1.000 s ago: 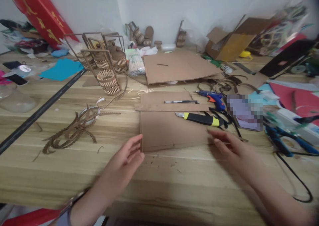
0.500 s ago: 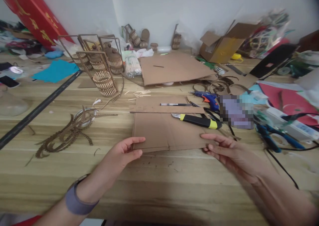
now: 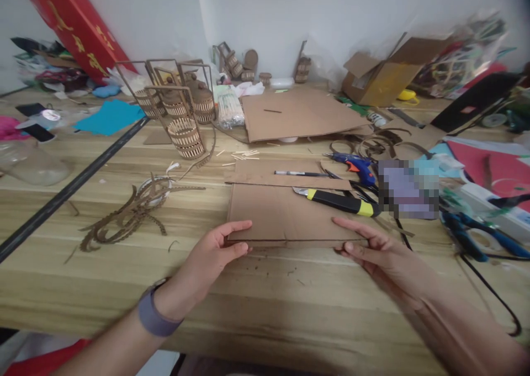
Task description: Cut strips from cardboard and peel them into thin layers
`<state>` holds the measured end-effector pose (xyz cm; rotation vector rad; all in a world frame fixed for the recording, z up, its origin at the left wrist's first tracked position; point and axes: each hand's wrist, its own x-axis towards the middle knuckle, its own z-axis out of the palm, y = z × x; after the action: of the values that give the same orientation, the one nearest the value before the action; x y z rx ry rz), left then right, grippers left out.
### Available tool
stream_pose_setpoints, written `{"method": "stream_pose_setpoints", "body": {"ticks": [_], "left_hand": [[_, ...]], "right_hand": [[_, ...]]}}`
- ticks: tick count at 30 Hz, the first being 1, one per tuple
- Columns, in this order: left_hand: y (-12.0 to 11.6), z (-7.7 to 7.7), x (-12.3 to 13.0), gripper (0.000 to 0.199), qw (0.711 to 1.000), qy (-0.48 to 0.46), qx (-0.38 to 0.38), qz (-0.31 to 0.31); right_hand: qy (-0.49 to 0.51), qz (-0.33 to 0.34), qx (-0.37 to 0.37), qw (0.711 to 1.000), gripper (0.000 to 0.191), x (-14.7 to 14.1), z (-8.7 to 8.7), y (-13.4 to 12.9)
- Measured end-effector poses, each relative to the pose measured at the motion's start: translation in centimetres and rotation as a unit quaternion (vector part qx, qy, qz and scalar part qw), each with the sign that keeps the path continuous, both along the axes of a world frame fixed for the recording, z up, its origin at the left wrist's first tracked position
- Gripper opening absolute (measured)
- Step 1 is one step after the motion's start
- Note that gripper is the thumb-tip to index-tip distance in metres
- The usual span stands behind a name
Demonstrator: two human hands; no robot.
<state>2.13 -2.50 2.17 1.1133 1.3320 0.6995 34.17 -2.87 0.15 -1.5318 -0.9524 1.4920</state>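
Observation:
A brown cardboard sheet (image 3: 281, 213) lies in front of me, its near edge showing a second layer or folded strip below. My left hand (image 3: 217, 249) grips its near left corner, index finger on top and thumb at the front edge. At the near right corner my right hand (image 3: 375, 249) pinches the same sheet, thumb against the edge; its other fingers are partly hidden. A black and yellow utility knife (image 3: 339, 201) rests on the sheet's right side. Behind it are a narrow cardboard strip (image 3: 265, 183) and a pen (image 3: 300, 173).
To the right are a blue glue gun (image 3: 358, 168), blue-handled pliers (image 3: 464, 235) and a black cable. Curled cardboard strips (image 3: 124, 218) lie left. Small lidded baskets with tall handles (image 3: 186, 138), thin sticks (image 3: 246, 155) and a large cardboard sheet (image 3: 306, 114) stand or lie behind.
The view has shifted slightly left, so things appear farther right. Both hands keep hold of the cardboard; its front edge has tilted, and a lower layer now shows along it.

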Motion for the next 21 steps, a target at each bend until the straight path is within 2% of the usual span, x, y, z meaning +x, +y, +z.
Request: {"method": "stream_pose_setpoints", "body": {"ticks": [2,4,6,7,8,9,12,13,14,15,16,18,21], "left_hand": [[-0.1,0.2,0.0,0.057,0.999,0.024,0.019,-0.021],[-0.1,0.1,-0.3,0.062,0.993,0.082,0.068,-0.040],[-0.1,-0.3,-0.7,0.063,0.971,0.178,0.146,-0.058],[-0.1,-0.7,-1.1,0.061,0.949,0.236,0.196,-0.069],[-0.1,-1.1,-1.5,0.059,0.917,0.296,0.254,-0.082],[0.0,-1.5,-1.9,0.055,0.873,0.356,0.319,-0.097],[-0.1,-2.2,-2.9,0.041,0.688,0.502,0.507,-0.130],[-0.1,-2.2,-3.1,0.037,0.633,0.538,0.541,-0.133],[-0.1,-2.1,-3.1,0.035,0.590,0.568,0.559,-0.133],[-0.1,-1.9,-3.2,0.034,0.558,0.590,0.569,-0.130],[-0.2,-1.7,-3.1,0.032,0.537,0.605,0.574,-0.123],[-0.2,-1.5,-3.1,0.029,0.509,0.606,0.602,-0.107],[-0.3,-1.7,-3.0,0.030,0.486,0.555,0.660,-0.142]], "right_hand": [[-0.036,0.014,0.028,0.999,0.078,0.1,-0.2,-0.1],[-0.122,0.030,0.068,0.990,0.082,0.6,-0.5,-0.3],[-0.271,0.057,0.132,0.952,0.078,1.2,-0.8,-0.4],[-0.352,0.076,0.172,0.917,0.073,1.6,-1.0,-0.4],[-0.427,0.098,0.216,0.872,0.069,1.9,-1.2,-0.5],[-0.492,0.119,0.265,0.821,0.064,2.3,-1.3,-0.5],[-0.636,0.160,0.403,0.638,0.051,2.7,-1.3,-0.5],[-0.671,0.164,0.433,0.579,0.048,2.6,-1.2,-0.5],[-0.699,0.165,0.452,0.530,0.045,2.4,-1.1,-0.5],[-0.720,0.165,0.462,0.490,0.043,2.3,-0.9,-0.5],[-0.736,0.165,0.467,0.461,0.042,2.1,-0.8,-0.5],[-0.750,0.171,0.477,0.426,0.041,1.8,-0.8,-0.5],[-0.732,0.207,0.504,0.409,0.043,1.9,-1.3,-0.3]]}}
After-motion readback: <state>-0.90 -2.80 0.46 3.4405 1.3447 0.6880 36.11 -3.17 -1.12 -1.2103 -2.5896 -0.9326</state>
